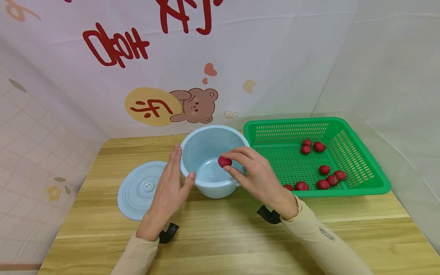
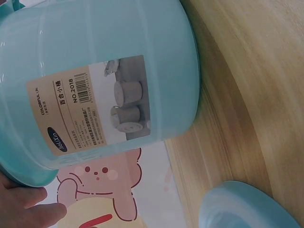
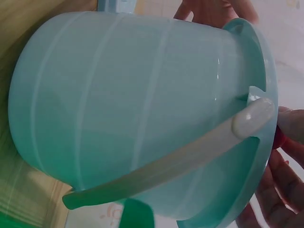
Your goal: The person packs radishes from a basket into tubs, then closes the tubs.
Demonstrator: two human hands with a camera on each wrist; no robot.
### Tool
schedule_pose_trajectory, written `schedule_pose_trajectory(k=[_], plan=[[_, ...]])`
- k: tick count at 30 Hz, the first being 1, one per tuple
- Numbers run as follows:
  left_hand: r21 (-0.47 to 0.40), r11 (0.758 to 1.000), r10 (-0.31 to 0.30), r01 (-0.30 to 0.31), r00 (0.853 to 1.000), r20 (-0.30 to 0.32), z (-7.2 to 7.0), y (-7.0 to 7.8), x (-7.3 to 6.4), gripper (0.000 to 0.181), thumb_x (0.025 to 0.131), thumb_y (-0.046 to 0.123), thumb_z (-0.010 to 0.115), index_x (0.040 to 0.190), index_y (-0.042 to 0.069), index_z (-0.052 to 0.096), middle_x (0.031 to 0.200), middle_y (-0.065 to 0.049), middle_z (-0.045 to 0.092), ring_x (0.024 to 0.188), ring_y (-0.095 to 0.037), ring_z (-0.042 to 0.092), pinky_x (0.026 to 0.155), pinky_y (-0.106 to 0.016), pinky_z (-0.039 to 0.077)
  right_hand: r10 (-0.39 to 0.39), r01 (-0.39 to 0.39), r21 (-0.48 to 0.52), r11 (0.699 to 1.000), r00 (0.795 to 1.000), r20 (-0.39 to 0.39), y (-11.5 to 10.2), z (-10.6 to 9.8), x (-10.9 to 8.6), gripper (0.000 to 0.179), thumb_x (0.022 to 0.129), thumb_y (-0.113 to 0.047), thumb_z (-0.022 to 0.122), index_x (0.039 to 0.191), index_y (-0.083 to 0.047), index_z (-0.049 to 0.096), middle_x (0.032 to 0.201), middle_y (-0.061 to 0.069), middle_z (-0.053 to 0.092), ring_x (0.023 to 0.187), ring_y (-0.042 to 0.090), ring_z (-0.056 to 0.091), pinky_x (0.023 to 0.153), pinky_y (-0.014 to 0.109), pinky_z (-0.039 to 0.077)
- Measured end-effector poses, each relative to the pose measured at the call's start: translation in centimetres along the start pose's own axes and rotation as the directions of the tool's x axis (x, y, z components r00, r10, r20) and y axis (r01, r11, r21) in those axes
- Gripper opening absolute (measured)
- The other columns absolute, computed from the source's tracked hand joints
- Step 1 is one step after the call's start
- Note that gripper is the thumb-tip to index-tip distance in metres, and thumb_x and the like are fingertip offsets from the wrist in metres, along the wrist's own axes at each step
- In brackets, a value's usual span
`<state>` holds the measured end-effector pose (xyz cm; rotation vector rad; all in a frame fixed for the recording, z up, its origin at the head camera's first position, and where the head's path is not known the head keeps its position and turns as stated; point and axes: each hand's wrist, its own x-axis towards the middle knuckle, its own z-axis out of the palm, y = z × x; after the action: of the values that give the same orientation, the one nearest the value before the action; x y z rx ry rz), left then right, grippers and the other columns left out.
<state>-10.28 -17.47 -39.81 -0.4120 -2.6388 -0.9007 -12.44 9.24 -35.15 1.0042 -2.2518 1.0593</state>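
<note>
A light-blue plastic bucket (image 1: 214, 191) stands upright on the table. My right hand (image 1: 256, 172) pinches a small round red fruit (image 1: 225, 161) between thumb and fingers, over the bucket's opening. In the right wrist view, the bucket's rim partly hides that fruit (image 3: 279, 138). With fingers extended, my left hand (image 1: 172, 187) rests against the bucket's left rim. The bucket's printed label (image 2: 90, 104) faces the left wrist camera, and its pale carrying handle (image 3: 180, 164) hangs on the right side. Inside, the visible part of the bucket's floor is bare.
To the right, a green slotted basket (image 1: 372, 168) contains several red fruits (image 1: 323, 185), scattered along its right and front parts. A round light-blue lid (image 1: 137, 191) lies flat left of the bucket. Behind the wooden table (image 1: 220, 236) hangs a printed cloth (image 1: 275, 57).
</note>
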Motion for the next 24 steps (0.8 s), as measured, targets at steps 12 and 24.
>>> schedule_pose_trajectory(k=[12,24], plan=[[-0.003,1.0,-0.018,0.018,1.0,0.019,0.0,0.0,0.0,0.078,0.105,0.039,0.051,0.166,0.005,0.017,0.173,-0.005,0.012,0.158,-0.027,0.016,0.122,-0.058,0.024,0.094,-0.079,-0.135,0.988,0.99,0.105,0.2,-0.4,0.1,0.034,0.089,-0.022,0.083,0.12,-0.009,0.076,0.119,0.005,0.071,0.108,0.024,0.063,0.087,0.041,0.051],[-0.008,0.999,-0.042,0.043,0.999,0.031,0.1,0.1,0.0,0.078,0.105,0.035,0.053,0.166,0.006,0.014,0.173,-0.01,0.013,0.158,-0.03,0.016,0.12,-0.062,0.026,0.064,-0.037,-0.187,0.982,0.988,0.143,0.2,-5.4,-1.0,0.04,0.089,-0.025,0.083,0.125,-0.01,0.074,0.134,0.005,0.067,0.127,0.027,0.06,0.103,0.05,0.049]])
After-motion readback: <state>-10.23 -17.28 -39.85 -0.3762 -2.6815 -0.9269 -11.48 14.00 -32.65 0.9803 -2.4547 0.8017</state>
